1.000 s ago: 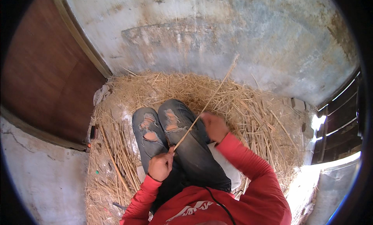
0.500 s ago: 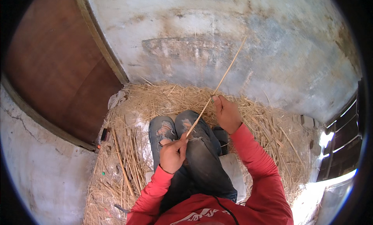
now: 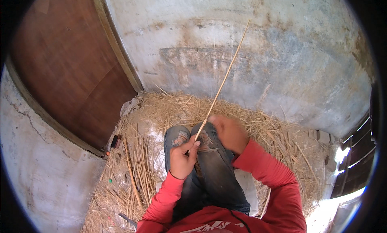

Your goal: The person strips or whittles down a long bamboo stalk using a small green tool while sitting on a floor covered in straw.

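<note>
A long, thin, pale straw-coloured stick (image 3: 225,76) slants up and away over my knees toward the wall. Its near end is pinched between the thumb and fingers of my left hand (image 3: 183,158), above my thigh. Close to the lower part of the stick is my right hand (image 3: 230,133), smeared by motion. Whether its fingers touch the stick or hold anything is not visible. Beneath both hands are my legs in torn dark jeans (image 3: 217,172).
Loose straw (image 3: 181,106) litters the floor. Several longer stalks (image 3: 139,164) lie to my left. A stained wall (image 3: 209,72) rises ahead, with a brown door panel (image 3: 76,68) at the left. Grey blocks (image 3: 323,137) sit at the right, near dark slats (image 3: 354,156).
My right hand has come down along the stick toward my left hand and blurred. The stick now stands steeper in view. My left hand keeps its pinch.
</note>
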`<state>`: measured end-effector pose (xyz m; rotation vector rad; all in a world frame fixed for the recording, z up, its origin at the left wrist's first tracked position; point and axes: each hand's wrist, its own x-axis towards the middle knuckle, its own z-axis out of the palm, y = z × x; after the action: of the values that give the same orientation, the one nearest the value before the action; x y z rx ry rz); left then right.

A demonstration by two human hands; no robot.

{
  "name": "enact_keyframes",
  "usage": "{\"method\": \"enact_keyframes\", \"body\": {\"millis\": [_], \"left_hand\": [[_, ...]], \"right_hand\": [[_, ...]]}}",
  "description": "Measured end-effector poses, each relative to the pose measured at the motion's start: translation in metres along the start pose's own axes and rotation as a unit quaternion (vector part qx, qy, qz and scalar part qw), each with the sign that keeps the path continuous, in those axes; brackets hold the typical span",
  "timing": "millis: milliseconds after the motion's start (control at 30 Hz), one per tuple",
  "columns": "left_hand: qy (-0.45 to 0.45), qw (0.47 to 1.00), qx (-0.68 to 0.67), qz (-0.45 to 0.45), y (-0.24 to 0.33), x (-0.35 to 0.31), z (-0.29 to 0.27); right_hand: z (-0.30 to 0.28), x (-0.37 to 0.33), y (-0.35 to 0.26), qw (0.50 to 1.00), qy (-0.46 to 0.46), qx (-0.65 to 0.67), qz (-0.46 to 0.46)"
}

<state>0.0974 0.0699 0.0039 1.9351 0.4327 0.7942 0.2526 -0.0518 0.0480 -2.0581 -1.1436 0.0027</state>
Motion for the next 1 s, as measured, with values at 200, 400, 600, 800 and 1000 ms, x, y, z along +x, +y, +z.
{"method": "enact_keyframes", "body": {"millis": [200,400,600,800,1000], "left_hand": [[0.014,1.0,-0.025,0.001,-0.004,0.004,0.0],[0.026,0.998,-0.057,0.008,-0.013,0.004,0.003],[0.014,0.999,-0.04,-0.007,-0.017,-0.002,-0.005],[0.023,0.998,-0.049,-0.028,-0.017,0.004,-0.012],[-0.002,0.992,-0.109,-0.056,-0.005,-0.001,-0.016]], "right_hand": [[0.011,-0.006,-0.008,0.996,-0.025,-0.053,-0.072],[0.009,0.014,-0.002,0.996,0.013,-0.05,-0.068],[-0.006,0.041,0.009,0.994,0.082,-0.054,-0.05],[0.01,0.006,-0.028,0.992,-0.064,-0.051,-0.091],[-0.01,0.053,0.007,0.993,0.052,-0.036,-0.097]]}}
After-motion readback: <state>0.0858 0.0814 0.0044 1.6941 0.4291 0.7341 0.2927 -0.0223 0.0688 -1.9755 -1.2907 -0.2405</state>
